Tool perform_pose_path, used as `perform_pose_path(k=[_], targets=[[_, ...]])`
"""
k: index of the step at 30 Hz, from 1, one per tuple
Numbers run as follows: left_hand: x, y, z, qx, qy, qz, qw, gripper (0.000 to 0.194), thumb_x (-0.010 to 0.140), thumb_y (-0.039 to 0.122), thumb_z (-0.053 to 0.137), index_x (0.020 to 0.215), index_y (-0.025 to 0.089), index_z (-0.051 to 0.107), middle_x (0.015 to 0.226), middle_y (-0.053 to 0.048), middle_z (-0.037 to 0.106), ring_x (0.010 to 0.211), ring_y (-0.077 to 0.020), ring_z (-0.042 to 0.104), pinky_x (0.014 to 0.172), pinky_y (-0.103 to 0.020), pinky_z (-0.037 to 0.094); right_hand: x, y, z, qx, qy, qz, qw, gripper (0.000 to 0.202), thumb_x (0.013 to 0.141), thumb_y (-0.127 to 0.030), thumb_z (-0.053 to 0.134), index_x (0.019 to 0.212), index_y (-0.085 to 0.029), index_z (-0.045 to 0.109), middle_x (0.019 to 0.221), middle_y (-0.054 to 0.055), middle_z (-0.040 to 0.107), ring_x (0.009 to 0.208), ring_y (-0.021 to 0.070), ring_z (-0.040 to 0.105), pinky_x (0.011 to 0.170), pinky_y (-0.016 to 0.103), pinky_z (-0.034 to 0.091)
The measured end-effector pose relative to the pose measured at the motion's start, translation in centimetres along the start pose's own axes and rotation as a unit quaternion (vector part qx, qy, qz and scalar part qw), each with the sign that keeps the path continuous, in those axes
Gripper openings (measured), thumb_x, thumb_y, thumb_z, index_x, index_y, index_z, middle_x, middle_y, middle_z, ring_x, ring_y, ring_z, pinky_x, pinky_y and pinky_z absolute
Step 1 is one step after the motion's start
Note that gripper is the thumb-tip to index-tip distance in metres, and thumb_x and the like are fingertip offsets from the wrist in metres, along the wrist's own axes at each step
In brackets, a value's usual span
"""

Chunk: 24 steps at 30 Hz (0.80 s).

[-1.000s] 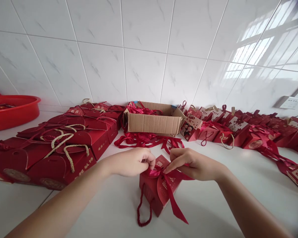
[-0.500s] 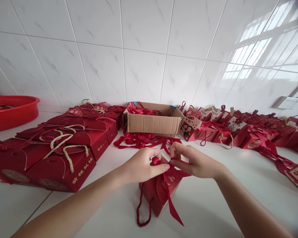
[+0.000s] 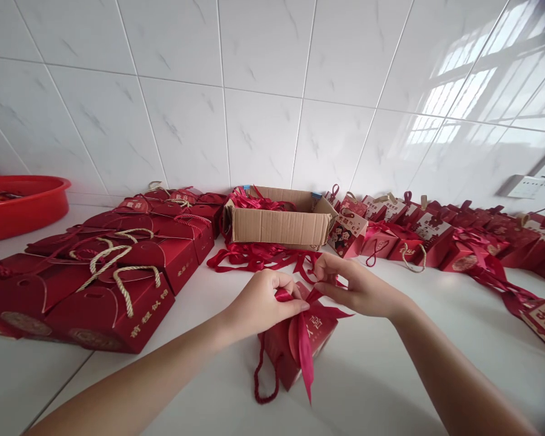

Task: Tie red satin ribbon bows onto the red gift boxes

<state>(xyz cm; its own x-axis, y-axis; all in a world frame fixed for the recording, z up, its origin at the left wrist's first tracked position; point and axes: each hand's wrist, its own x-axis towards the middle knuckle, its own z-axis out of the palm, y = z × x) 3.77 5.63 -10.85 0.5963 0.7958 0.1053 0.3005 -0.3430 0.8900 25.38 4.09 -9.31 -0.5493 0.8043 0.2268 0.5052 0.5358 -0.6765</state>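
- White counter [image 3: 390, 375] under a tiled wall, crowded with red goods — large rope-handled red boxes [image 3: 118, 284] stacked at left, a cardboard carton [image 3: 279, 225] of loose ribbons at the back centre, a row of small printed gift boxes [image 3: 390, 239] running off to the right, a red basin [image 3: 22, 203] at far left.
- Small red gift box [image 3: 318, 336] at centre front on the counter, cord handle [image 3: 263, 378] looping off its near-left corner.
- Red ribbon [image 3: 305, 348] gathered on top of that box, one tail hanging down the front.
- Left hand [image 3: 258, 300] pinched shut on a ribbon loop; right hand [image 3: 356, 287] nipping the opposite strand just beside it.
- Judged as mid-bow, knot not yet tight — calls next for an even pull outward on both loops, box kept from tipping.
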Motion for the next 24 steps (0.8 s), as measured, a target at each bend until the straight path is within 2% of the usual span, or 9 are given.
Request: perform_pose_path(k=[5,11,17,24], targets=[[0.0,-0.2,-0.1,-0.005,-0.01,-0.009,1.0,0.019,0.075,0.033,0.07,0.067,0.017,0.063,0.088,-0.004,0.072,0.092,-0.0213,0.065,0.085,-0.032,0.047,0.1,0.4,-0.5,-0.009,0.028,-0.011,0.999,0.013,0.09,-0.021,0.051,0.082,-0.019,0.041,0.076,-0.001,0.048,0.066,0.0101,0.043,0.057,0.024,0.037],[0.1,-0.2,-0.3,-0.002,-0.018,-0.019,1.0,0.018,0.072,0.033,0.072,0.071,0.017,0.065,0.092,-0.004,0.072,0.091,-0.0215,0.065,0.083,-0.032,0.047,0.1,0.7,-0.5,-0.014,0.024,-0.017,0.999,0.014,0.092,-0.022,0.049,0.083,-0.019,0.039,0.077,-0.001,0.047,0.066,0.0101,0.042,0.058,0.024,0.037],[0.3,-0.6,0.4,0.001,0.029,-0.015,0.999,0.022,0.079,0.038,0.066,0.071,0.017,0.068,0.085,-0.005,0.073,0.093,-0.024,0.066,0.086,-0.034,0.047,0.3,0.7,-0.3,0.005,0.025,-0.014,1.0,0.012,0.091,-0.023,0.051,0.084,-0.019,0.042,0.078,0.0,0.049,0.067,0.0103,0.044,0.059,0.024,0.04],[0.2,-0.7,1.0,0.001,0.049,-0.015,0.999,0.02,0.074,0.035,0.072,0.064,0.018,0.066,0.087,-0.004,0.074,0.098,-0.0243,0.065,0.084,-0.032,0.048,0.4,0.8,-0.2,0.024,0.079,-0.012,0.997,0.016,0.086,-0.021,0.059,0.083,-0.02,0.043,0.075,-0.002,0.053,0.067,0.0106,0.047,0.062,0.025,0.04]])
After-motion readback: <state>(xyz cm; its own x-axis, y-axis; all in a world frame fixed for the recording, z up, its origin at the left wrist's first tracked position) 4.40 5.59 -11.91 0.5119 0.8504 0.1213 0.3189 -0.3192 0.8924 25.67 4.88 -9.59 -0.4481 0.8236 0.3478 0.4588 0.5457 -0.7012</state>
